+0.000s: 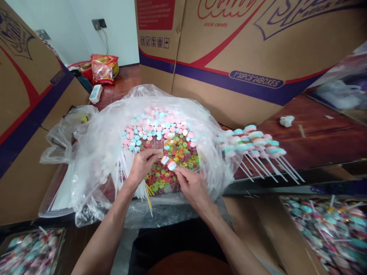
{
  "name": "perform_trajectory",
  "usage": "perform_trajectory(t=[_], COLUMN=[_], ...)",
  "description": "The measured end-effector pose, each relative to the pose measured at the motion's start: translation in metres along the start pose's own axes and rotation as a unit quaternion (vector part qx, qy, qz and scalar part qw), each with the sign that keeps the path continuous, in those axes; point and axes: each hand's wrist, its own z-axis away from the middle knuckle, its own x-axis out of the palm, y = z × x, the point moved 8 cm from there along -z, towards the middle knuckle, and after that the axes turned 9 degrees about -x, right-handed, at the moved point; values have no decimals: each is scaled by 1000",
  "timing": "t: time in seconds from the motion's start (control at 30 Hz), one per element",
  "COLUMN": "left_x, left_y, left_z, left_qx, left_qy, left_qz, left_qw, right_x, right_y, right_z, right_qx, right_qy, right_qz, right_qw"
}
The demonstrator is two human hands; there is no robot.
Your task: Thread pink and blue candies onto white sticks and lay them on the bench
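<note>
Between my hands are two striped pink, white and blue marshmallows (171, 165), apparently lined up on one stick. My right hand (195, 187) is closed at the lower marshmallow, where the stick's end is hidden by the fingers. Thumb and forefinger of my left hand (145, 162) pinch together just beyond the upper marshmallow; what they hold is too small to make out. Under the hands lie colourful gummy rings (164, 177), with loose pink, blue and white marshmallows (143, 131) behind them. White sticks (123, 164) lie beside my left wrist.
A clear plastic bag (97, 133) surrounds the candy. Finished marshmallow sticks (255, 141) are stacked at the table's right. Large cardboard boxes (229, 53) stand behind and at left. Packed candy fills boxes (329, 229) below, at both sides. A red snack packet (103, 68) sits at the back.
</note>
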Motion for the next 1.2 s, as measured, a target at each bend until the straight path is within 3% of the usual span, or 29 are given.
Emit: perform_trajectory(t=[0.1, 0.33, 0.47, 0.57, 0.67, 0.9, 1.07, 1.13, 1.2], left_x=[0, 12, 12, 14, 16, 28, 37, 31, 19], left_y=[0, -8, -14, -19, -20, -20, -12, -7, 0], left_z=[1, 3, 6, 11, 17, 27, 13, -6, -28], left_qx=[-22, -97, -147, -214, -242, -250, -225, -181, -109], left_qy=[20, 3, 5, -22, -49, -69, -83, -48, 29], left_qz=[31, 178, 256, 308, 317, 319, 294, 247, 137], left_qw=[999, 979, 955, 927, 916, 912, 925, 951, 984], right_x=[1, 5, 6, 4, 4, 7, 6, 4, 3], right_y=[-2, 3, 1, -3, -7, -12, 2, 8, 14], right_z=[0, 3, 5, 5, 5, 3, 3, 3, 5], right_qx=[23, 78, 72, 56, 37, 25, 92, 107, 118], right_qy=[-4, -4, 23, 39, 40, 40, 56, 70, 83], right_qz=[-4, -46, -64, -63, -62, -56, -94, -113, -129], right_qw=[1000, 996, 995, 996, 997, 997, 990, 985, 981])
